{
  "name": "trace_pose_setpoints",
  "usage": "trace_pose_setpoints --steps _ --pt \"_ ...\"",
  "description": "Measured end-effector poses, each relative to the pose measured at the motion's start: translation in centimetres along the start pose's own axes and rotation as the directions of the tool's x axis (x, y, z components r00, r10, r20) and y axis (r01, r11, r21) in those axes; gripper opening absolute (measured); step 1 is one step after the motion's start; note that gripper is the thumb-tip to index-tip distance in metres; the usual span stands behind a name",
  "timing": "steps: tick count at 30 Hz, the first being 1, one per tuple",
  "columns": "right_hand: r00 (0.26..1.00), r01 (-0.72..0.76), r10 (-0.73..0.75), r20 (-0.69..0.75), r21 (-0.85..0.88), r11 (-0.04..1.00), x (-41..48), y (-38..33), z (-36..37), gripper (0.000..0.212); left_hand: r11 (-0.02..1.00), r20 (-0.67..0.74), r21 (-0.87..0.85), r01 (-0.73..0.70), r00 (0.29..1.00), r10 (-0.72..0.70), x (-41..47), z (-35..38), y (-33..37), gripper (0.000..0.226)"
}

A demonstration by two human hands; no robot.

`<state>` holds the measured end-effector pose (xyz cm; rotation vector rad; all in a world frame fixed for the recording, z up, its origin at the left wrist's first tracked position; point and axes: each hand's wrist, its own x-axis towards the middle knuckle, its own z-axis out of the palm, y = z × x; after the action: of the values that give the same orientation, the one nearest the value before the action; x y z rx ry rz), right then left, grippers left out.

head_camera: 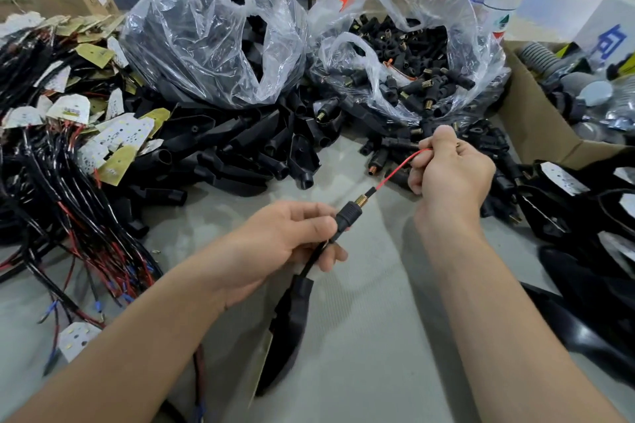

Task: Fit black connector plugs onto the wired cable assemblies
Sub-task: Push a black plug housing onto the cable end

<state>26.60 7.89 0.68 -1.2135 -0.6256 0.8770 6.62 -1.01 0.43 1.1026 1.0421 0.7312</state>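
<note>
Two-handed holding over the grey table's bare middle: pinching the black connector plug in the left hand, gripping its red wire in the right hand, sitting between cable pile and black covers.

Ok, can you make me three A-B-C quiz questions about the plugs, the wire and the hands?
1. Where is the heap of loose plugs? A. in a clear plastic bag B. in a drawer C. on a chair
2. What colour is the wire the right hand pinches? A. blue B. red C. green
3. What is the left hand doing? A. lying flat B. waving C. gripping a black connector plug
Answers: 1 A, plugs fill the bag; 2 B, it shows red up to the fingers; 3 C, its fingers curl round the plug.
</note>
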Motion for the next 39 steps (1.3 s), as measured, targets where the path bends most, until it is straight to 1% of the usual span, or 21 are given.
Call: trace_pose_setpoints --steps 2,5,8,11,13,15,16,17,18,19,20,22,24,25,27,29,30,32,34,36,39 --pt "1.0 -0.002 0.002 -0.023 -0.001 1.0 0.3 0.0 -0.2 0.04 0.996 0.08 0.089 0.019 0.996 -0.026 -0.2 -0.4 0.1 0.023" --pt "0.996 0.053 -0.059 -0.062 -0.09 0.995 0.9 0.0 -0.8 0.041 0.994 0.25 0.101 0.05 0.965 -0.074 -0.7 -1.1 0.6 0.019" --pt "0.993 0.076 -0.086 -0.08 -0.121 0.99 1.4 -0.1 -1.1 0.041 0.995 0.291 -0.026 0.097 0.953 -0.086 -0.9 -1.8 0.6 0.018" --pt "0.993 0.023 -0.024 -0.112 -0.015 1.0 1.7 -0.5 -1.3 0.04 0.975 0.314 -0.153 0.163 0.943 -0.108 -1.2 -2.8 0.7 0.017" --pt "0.991 -0.002 0.005 -0.131 0.022 1.0 1.9 -0.7 -1.5 0.035 0.97 0.272 -0.164 0.179 0.954 -0.13 -1.1 -3.4 0.7 0.014" --pt "0.992 0.031 -0.037 -0.117 -0.047 0.998 1.5 -0.7 -1.3 0.013 0.974 0.162 -0.14 0.18 0.974 -0.157 -0.8 -3.7 0.6 0.012" --pt "0.991 0.092 -0.105 -0.082 -0.14 0.986 0.9 -0.7 -1.3 0.013 0.979 0.09 -0.125 0.16 0.985 -0.15 -0.6 -3.7 0.5 0.013" --pt "0.979 0.187 -0.201 -0.031 -0.247 0.951 0.3 -0.7 -1.2 0.036 0.986 0.016 -0.114 0.124 0.992 -0.123 -0.3 -3.6 0.4 0.012" --pt "0.951 0.305 -0.304 0.056 -0.334 0.892 -0.5 -0.7 -1.1 0.053 0.99 -0.058 -0.11 0.086 0.994 -0.093 0.1 -3.5 0.4 0.011" --pt "0.909 0.417 -0.378 0.177 -0.383 0.824 -1.3 -0.7 -0.8 0.06 0.994 -0.126 -0.102 0.049 0.99 -0.062 0.4 -3.3 0.2 0.013" --pt "0.854 0.51 -0.401 0.332 -0.383 0.77 -2.3 -0.7 -0.2 0.056 0.997 -0.185 -0.08 0.012 0.982 -0.027 0.7 -3.1 0.0 0.014" --pt "0.71 0.646 -0.377 0.595 -0.337 0.685 -4.3 -0.2 0.9 0.042 0.998 -0.273 0.013 -0.063 0.96 0.064 1.2 -2.7 -0.4 0.013" --pt "0.539 0.769 -0.343 0.769 -0.282 0.574 -6.2 0.0 1.8 0.046 0.986 -0.314 0.11 -0.126 0.937 0.155 1.4 -2.5 -0.7 0.01" --pt "0.48 0.803 -0.296 0.826 -0.277 0.528 -6.8 0.1 2.0 0.05 0.978 -0.326 0.147 -0.15 0.926 0.191 1.5 -2.4 -0.7 0.007" --pt "0.439 0.822 -0.16 0.884 -0.323 0.469 -7.1 0.1 2.2 0.053 0.962 -0.352 0.213 -0.169 0.905 0.237 1.4 -2.5 -0.6 0.012" --pt "0.435 0.818 -0.083 0.896 -0.355 0.453 -6.7 0.0 2.0 0.047 0.954 -0.369 0.254 -0.159 0.896 0.248 1.2 -2.6 -0.5 0.013" --pt "0.443 0.805 -0.076 0.893 -0.358 0.473 -6.4 -0.1 1.8 0.042 0.955 -0.367 0.252 -0.158 0.897 0.245 1.2 -2.6 -0.4 0.013" --pt "0.485 0.762 -0.084 0.87 -0.374 0.529 -5.9 -0.2 1.3 0.033 0.974 -0.365 0.168 -0.153 0.908 0.205 1.0 -2.6 0.0 0.016" --pt "0.544 0.725 -0.086 0.835 -0.416 0.549 -5.1 -0.5 0.9 0.027 0.99 -0.326 0.069 -0.124 0.935 0.14 0.8 -2.9 0.4 0.022" --pt "0.59 0.693 -0.074 0.804 -0.457 0.558 -4.3 -0.5 0.6 0.024 0.996 -0.265 0.044 -0.078 0.96 0.087 0.6 -3.3 0.6 0.021" --pt "0.622 0.665 -0.064 0.781 -0.482 0.57 -3.2 -0.7 0.2 0.023 0.997 -0.264 -0.011 -0.074 0.962 0.068 0.4 -3.8 0.6 0.024"
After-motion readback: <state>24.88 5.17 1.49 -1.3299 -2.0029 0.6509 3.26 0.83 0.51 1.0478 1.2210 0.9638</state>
